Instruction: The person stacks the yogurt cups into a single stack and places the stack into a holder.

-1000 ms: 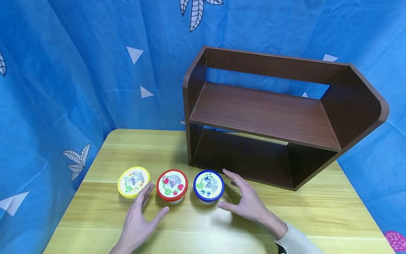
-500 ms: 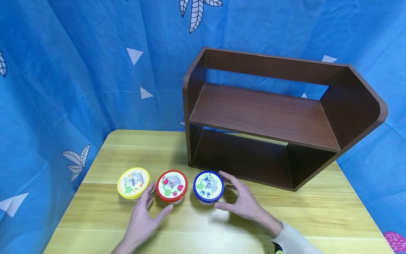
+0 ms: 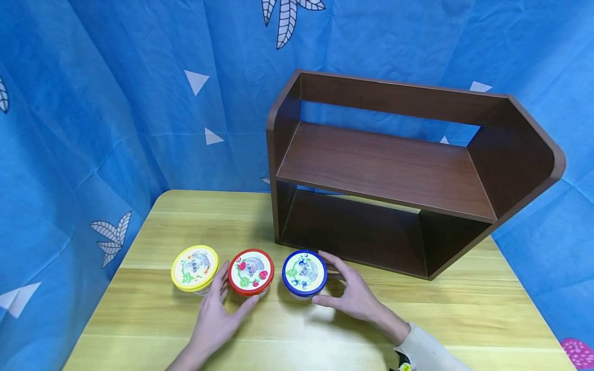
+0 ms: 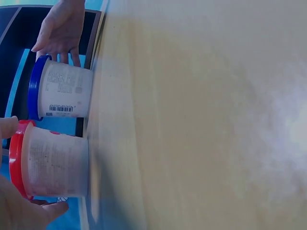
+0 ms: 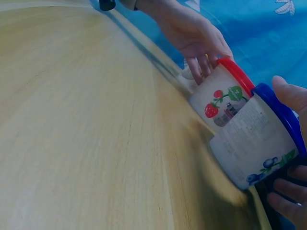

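Note:
Three small lidded tubs stand in a row on the wooden table: one yellow-lidded (image 3: 195, 268), one red-lidded with strawberries (image 3: 251, 272), one blue-lidded with blueberries (image 3: 304, 273). My left hand (image 3: 215, 319) is spread around the near left side of the red-lidded tub. Its fingers reach between the yellow and red lids, and the thumb lies at the red rim. On the right of the blue-lidded tub, my right hand (image 3: 355, 296) is likewise spread, its fingertips and thumb right at the rim. Both wrist views show these two tubs upright, bases on the table.
A dark brown two-tier shelf (image 3: 390, 162) stands at the back right, behind the blue-lidded tub. Its lower compartment (image 3: 352, 226) faces the front. A blue patterned curtain (image 3: 120, 129) hangs behind the light wooden table (image 3: 464, 314).
My left hand has moved up and right, closing in around the red-lidded tub. My right hand has shifted left to the blue-lidded tub's rim. The tubs have stayed in place.

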`<state>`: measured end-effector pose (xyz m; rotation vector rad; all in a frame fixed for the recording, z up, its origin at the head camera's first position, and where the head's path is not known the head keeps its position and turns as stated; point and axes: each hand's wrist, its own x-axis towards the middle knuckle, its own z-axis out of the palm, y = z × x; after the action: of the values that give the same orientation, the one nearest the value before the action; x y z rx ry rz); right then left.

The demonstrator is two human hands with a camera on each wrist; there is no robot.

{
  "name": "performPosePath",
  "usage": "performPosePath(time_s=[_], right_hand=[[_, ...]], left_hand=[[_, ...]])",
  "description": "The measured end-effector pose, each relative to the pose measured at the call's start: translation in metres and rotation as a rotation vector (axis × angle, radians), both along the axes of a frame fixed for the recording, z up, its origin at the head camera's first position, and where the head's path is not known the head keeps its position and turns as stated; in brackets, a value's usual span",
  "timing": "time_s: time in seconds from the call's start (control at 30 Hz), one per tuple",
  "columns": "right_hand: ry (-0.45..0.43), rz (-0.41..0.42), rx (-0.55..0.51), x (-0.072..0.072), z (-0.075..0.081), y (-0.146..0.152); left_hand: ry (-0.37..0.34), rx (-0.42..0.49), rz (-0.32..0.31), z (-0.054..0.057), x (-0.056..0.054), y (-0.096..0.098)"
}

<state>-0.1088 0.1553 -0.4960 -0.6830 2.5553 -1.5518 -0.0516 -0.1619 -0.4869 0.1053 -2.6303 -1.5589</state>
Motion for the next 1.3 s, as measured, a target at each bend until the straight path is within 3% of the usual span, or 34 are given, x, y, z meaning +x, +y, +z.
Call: performPosePath(time_s=[0.6,1.3], right_hand=[[-0.06,-0.02,-0.023,-0.002,-0.003,-0.003],[-0.035,-0.006,-0.035,-0.004,-0.007,-0.001]], left_hand=[[-0.035,0.02,0.018,-0.002,-0.01,0.006],[-0.016,0.062,0.049,-0.004,-0.014,0.01]])
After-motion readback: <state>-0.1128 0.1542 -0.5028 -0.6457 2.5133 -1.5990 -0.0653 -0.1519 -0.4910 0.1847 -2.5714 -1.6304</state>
